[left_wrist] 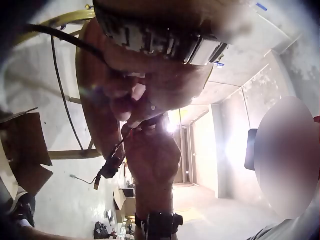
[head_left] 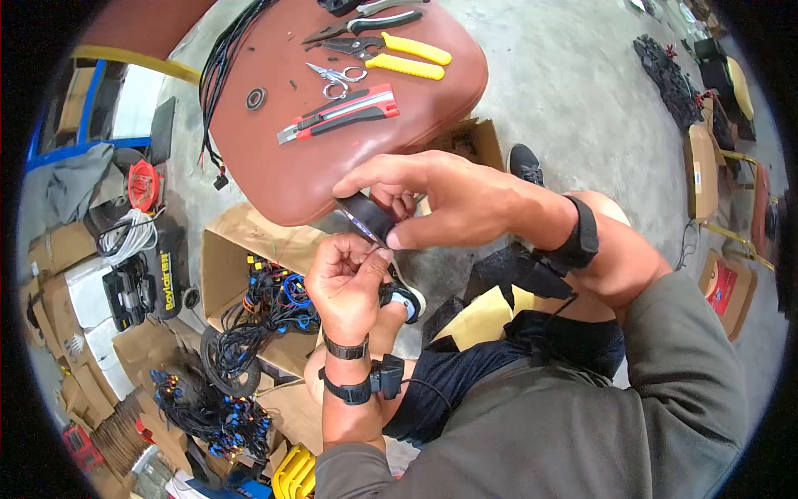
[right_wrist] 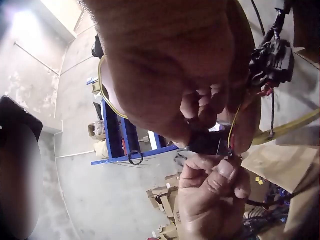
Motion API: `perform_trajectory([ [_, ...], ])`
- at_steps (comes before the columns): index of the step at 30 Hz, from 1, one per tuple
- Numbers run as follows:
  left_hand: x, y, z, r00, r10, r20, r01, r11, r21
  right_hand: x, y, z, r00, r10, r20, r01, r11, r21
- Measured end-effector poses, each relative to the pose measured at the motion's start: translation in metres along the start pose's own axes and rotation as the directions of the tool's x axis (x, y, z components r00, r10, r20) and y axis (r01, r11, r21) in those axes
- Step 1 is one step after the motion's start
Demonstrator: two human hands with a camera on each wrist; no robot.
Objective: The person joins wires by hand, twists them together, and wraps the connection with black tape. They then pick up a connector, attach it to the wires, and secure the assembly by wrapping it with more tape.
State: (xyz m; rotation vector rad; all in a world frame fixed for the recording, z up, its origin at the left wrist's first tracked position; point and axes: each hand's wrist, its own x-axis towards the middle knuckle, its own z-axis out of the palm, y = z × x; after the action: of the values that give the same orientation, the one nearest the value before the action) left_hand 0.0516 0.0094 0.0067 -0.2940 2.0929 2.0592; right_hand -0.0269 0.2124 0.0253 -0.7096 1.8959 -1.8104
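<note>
Grey shirt (head_left: 532, 424) nearest. Right hand (head_left: 461, 200) curls round black tape roll (head_left: 366, 218) by maroon padded seat (head_left: 287, 179); left hand (head_left: 345, 287) pinches thin yellow wire (right_wrist: 233, 125), fingertips closed. Open brown cardboard box (head_left: 218, 279) holds tangled black cables (head_left: 278, 308).

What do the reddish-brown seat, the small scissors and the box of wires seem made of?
The seat looks like smooth vinyl, or possibly leather, with a soft sheen. The scissors seem polished metal, probably steel: silvery with bright glints. The box appears to be matte cardboard, brown with folded flaps.
</note>
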Motion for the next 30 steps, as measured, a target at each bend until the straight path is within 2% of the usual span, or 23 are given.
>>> perform_trajectory([
  [3, 0.0, 0.002, -0.005, 1.0, -0.012, -0.009, 0.012, 0.999, -0.051, -0.006, -0.012, -0.006, 0.999, -0.026, 0.026, 0.026, 1.0, -0.007],
  [4, 0.001, 0.002, -0.007, 1.0, -0.019, -0.012, 0.018, 0.997, -0.081, -0.009, -0.014, -0.009, 0.995, 0.03, 0.091, -0.036, 0.997, 0.063],
  [7, 0.003, 0.008, -0.012, 0.998, -0.066, 0.006, 0.066, 0.986, -0.152, -0.014, -0.022, -0.012, 0.979, 0.122, 0.162, -0.134, 0.989, 0.063],
  [8, 0.005, 0.001, -0.015, 0.999, -0.041, -0.006, 0.039, 0.977, -0.212, -0.014, -0.025, -0.017, 0.962, 0.139, 0.236, -0.148, 0.989, 0.019],
  [12, 0.011, -0.001, -0.02, 0.999, -0.044, 0.028, 0.052, 0.911, -0.409, -0.015, -0.026, -0.019, 0.94, 0.186, 0.287, -0.176, 0.982, -0.063],
  [15, 0.014, -0.003, -0.023, 0.996, -0.058, 0.067, 0.084, 0.848, -0.523, -0.015, -0.014, -0.015, 0.93, 0.18, 0.321, -0.158, 0.983, -0.092],
  [16, 0.015, 0.0, -0.021, 0.996, -0.056, 0.064, 0.082, 0.838, -0.54, -0.013, -0.011, -0.015, 0.938, 0.097, 0.333, -0.057, 0.99, -0.127],
  [19, 0.012, 0.0, -0.015, 0.999, -0.046, 0.013, 0.046, 0.851, -0.524, -0.01, 0.002, -0.014, 0.946, 0.002, 0.324, 0.034, 0.994, -0.106],
  [22, 0.012, 0.001, -0.011, 0.998, -0.039, -0.044, 0.01, 0.854, -0.52, -0.007, -0.008, -0.007, 0.973, 0.033, 0.229, 0.034, 0.96, -0.279],
  [25, 0.01, 0.001, -0.006, 0.999, -0.026, -0.043, -0.001, 0.841, -0.541, -0.008, 0.016, 0.013, 0.979, -0.199, 0.037, 0.196, 0.882, -0.43],
  [27, 0.008, 0.0, -0.003, 0.999, -0.008, -0.036, -0.012, 0.853, -0.521, -0.004, 0.024, 0.019, 0.991, -0.133, 0.019, 0.132, 0.94, -0.316],
  [29, 0.006, 0.0, 0.0, 0.999, 0.017, -0.044, -0.036, 0.885, -0.464, -0.002, 0.017, 0.019, 0.991, 0.066, 0.113, -0.053, 0.992, -0.116],
  [30, 0.006, -0.001, 0.001, 0.999, -0.001, -0.042, -0.019, 0.885, -0.465, -0.001, 0.012, 0.023, 0.994, 0.072, 0.077, -0.063, 0.991, -0.114],
])
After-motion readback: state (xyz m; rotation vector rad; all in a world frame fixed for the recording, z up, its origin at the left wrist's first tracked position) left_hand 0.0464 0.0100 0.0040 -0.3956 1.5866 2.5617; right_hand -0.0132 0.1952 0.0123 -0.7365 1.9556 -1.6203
